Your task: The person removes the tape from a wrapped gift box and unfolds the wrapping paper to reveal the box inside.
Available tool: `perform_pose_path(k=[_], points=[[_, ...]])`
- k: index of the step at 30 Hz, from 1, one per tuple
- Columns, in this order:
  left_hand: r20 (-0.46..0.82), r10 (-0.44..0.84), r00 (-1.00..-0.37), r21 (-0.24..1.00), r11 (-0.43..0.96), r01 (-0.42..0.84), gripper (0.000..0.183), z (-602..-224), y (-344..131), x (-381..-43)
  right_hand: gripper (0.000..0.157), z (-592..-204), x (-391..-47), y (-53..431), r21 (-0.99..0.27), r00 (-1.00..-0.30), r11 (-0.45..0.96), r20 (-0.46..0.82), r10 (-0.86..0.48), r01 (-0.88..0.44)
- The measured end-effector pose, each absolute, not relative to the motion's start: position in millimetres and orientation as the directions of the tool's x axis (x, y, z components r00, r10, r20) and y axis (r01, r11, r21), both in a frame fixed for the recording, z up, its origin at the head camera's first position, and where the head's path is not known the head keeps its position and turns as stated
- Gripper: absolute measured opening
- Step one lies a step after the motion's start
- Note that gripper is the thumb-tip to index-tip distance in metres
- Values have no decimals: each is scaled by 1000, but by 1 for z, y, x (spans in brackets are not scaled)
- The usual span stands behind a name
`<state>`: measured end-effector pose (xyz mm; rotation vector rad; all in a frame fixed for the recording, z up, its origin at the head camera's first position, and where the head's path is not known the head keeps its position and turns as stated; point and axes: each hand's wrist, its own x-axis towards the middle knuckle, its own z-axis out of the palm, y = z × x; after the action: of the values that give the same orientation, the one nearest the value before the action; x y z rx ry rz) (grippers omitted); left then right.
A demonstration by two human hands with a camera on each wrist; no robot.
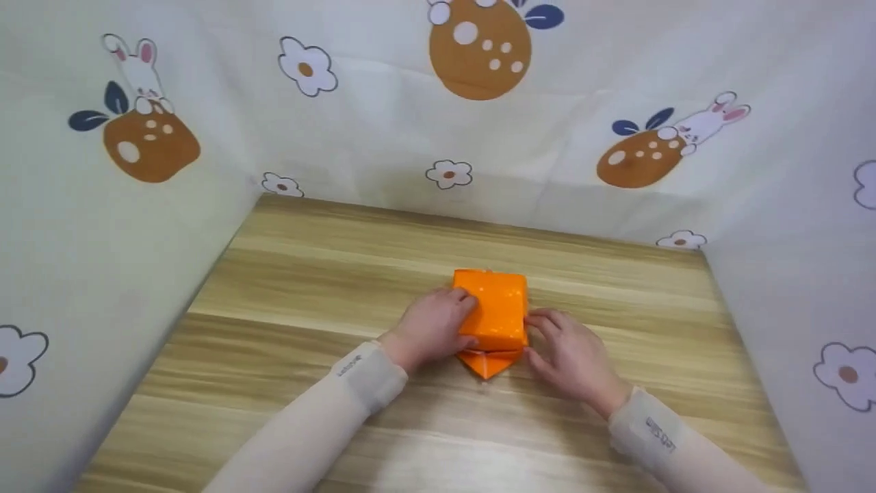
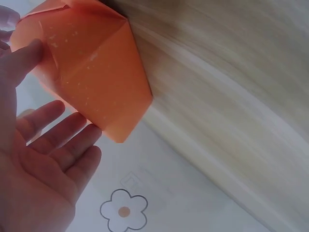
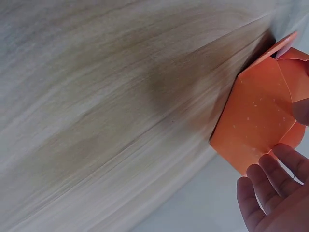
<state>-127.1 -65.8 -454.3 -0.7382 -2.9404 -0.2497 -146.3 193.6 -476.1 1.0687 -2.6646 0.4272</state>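
Observation:
A box wrapped in orange paper (image 1: 494, 305) with pale specks lies on the wooden table. At its near end a pointed paper flap (image 1: 486, 365) sticks out toward me, creased down the middle. My left hand (image 1: 431, 325) rests against the box's left side, fingertips on the top and thumb at the near end. In the left wrist view that thumb presses the folded paper (image 2: 96, 77), while the other fingers stay fairly straight along the edge. On the right side, my right hand (image 1: 575, 356) touches the box with extended fingertips, its thumb close to the near corner.
The wooden tabletop (image 1: 308, 274) extends around the box on all sides. Pale cloth (image 1: 383, 123) printed with rabbits, flowers and orange fruit stands as a wall behind the table and along both sides.

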Motion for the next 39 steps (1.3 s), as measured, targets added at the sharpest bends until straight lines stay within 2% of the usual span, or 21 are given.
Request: perform_pose_path(k=[6,14,18,22,27,33,39], points=[[98,439,-893,178,875,450,62,-459,-72,-125,50,-479,-144,190,-187,-707,687,296,-642,-703],[124,430,-894,220,867,447,74,-458,-89,-122,45,-478,-145,179,-144,-686,679,296,-664,-720],[195,478,-857,160,846,509,80,-457,-88,-125,44,-475,-146,182,-141,-669,663,304,-678,-736],[259,554,-791,55,809,585,85,-452,-82,-128,45,-473,-146,186,-121,-664,663,297,-686,-739],[260,626,-735,-26,766,643,75,-444,-73,-132,45,-469,-145,190,-108,-686,688,282,-671,-718],[229,608,-760,1,781,625,67,-437,-81,-131,42,-467,-144,188,-95,-701,707,272,-659,-701],[263,547,-795,-37,829,558,72,-426,-96,-128,42,-466,-145,187,-112,-703,704,272,-657,-701]])
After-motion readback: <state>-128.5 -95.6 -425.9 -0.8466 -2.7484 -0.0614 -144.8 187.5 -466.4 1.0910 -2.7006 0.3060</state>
